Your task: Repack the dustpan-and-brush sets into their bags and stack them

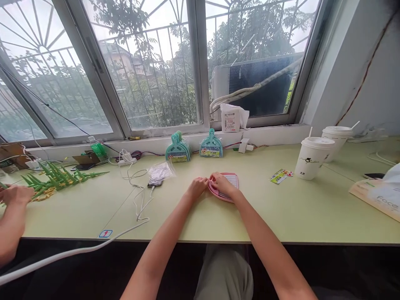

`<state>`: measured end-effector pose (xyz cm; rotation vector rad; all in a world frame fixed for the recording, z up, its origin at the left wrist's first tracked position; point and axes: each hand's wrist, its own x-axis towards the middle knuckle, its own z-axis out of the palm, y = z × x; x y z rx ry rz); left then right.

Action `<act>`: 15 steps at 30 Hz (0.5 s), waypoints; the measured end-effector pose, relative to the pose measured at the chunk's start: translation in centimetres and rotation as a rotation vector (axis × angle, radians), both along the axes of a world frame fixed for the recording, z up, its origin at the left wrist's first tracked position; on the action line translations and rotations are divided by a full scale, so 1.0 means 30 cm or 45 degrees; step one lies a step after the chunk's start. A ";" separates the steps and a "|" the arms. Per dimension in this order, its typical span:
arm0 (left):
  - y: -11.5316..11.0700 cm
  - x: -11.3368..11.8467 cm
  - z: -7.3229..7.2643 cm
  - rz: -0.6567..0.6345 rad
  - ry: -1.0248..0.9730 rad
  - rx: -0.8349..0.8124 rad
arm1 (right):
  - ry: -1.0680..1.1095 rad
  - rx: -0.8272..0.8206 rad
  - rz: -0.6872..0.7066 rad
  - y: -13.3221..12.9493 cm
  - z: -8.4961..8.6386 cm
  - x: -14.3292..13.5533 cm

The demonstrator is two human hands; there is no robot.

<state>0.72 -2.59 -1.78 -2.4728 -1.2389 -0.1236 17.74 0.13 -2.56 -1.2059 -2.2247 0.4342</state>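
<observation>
A pink dustpan-shaped item (229, 180) with a pale striped middle lies on the green table (175, 216) in front of me. My left hand (198, 187) is closed at its left end, the fingertips pinched against it. My right hand (221, 184) reaches over its upper left part with the fingers curled onto it, close beside my left fingertips. Farther back stand a stack of teal dustpan and brush sets (178, 149) and one more wrapped teal set (211, 146). A printed card (280, 176) lies to the right.
Two white lidded cups (313, 160) and a tissue pack (376, 195) are at the right. At the left are a phone (155, 183) with white cables, clear plastic bags (161, 171), green plastic pieces (56, 177) and another person's hand (17, 195). A white box (230, 120) sits on the sill.
</observation>
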 end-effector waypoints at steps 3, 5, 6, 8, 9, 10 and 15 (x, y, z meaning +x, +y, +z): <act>-0.002 0.006 0.002 -0.014 -0.022 -0.005 | 0.069 -0.030 -0.026 -0.004 0.007 0.003; -0.001 0.011 0.002 -0.008 -0.025 -0.010 | 0.081 -0.064 -0.022 -0.008 0.017 0.006; -0.001 0.014 0.002 0.003 -0.026 -0.014 | 0.077 -0.065 -0.015 -0.010 0.022 0.007; -0.001 0.021 0.003 0.027 -0.030 -0.018 | 0.062 -0.055 0.003 -0.013 0.031 0.009; -0.001 0.024 0.003 0.040 -0.030 -0.020 | 0.055 -0.057 0.013 -0.014 0.035 0.009; -0.002 0.027 0.005 0.051 -0.024 -0.020 | 0.050 -0.061 0.018 -0.015 0.037 0.009; -0.007 0.041 0.015 0.082 0.072 -0.004 | 0.027 -0.079 0.019 -0.008 0.037 0.005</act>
